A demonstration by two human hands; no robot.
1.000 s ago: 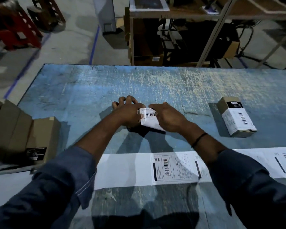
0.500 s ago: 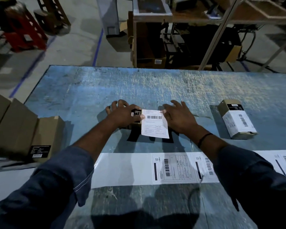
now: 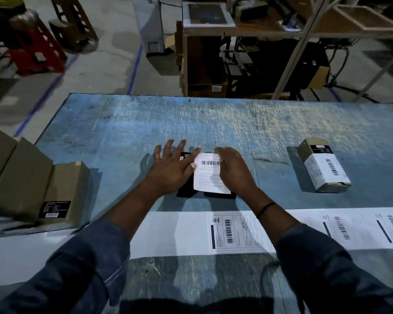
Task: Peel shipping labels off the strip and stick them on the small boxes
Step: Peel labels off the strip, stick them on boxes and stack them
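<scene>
A small dark box (image 3: 184,192) lies in the middle of the blue table (image 3: 236,123). A white shipping label (image 3: 208,175) sits on its top face. My left hand (image 3: 173,168) lies flat on the box's left part with fingers spread, thumb touching the label's left edge. My right hand (image 3: 235,171) lies palm down over the label's right side. Nearer to me, the white label strip (image 3: 177,232) runs across the table, with a printed label (image 3: 234,232) below my right wrist and more labels to the right.
A box (image 3: 325,168) bearing a white label lies at the right of the table. Plain brown boxes (image 3: 61,189) stand in a row at the left edge. Beyond the far edge are shelving, cartons and a red stool on the floor.
The label went from curled between my hands to flat on the box top. My left hand's fingers spread out and both palms now lie flat on it.
</scene>
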